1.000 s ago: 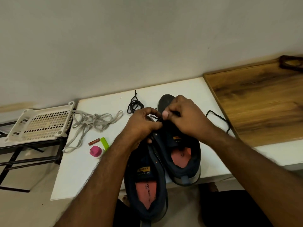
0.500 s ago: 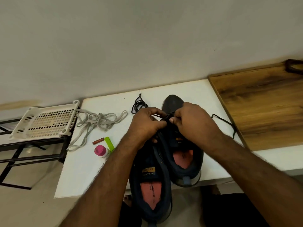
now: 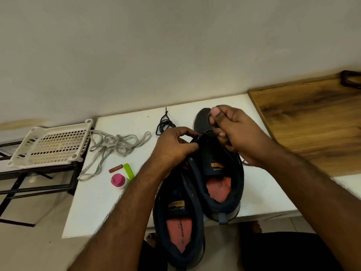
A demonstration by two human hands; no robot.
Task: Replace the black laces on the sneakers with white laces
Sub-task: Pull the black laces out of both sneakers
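Two dark sneakers with red insoles lie side by side on the white table, heels toward me. The right sneaker has my hands at its eyelets. My left hand grips the left edge of its upper near the tongue. My right hand is raised above the toe and pinches a black lace between thumb and fingers. The left sneaker hangs partly over the table's near edge. A loose black lace lies coiled behind my left hand. The white laces lie tangled at the left.
A white perforated tray sits on a black metal rack left of the table. A pink cap, a green strip and a small red stick lie near the white laces. A wooden board adjoins on the right.
My right hand has lifted up and away from the eyelets, drawing the black lace with it. The left hand stays on the sneaker's upper.
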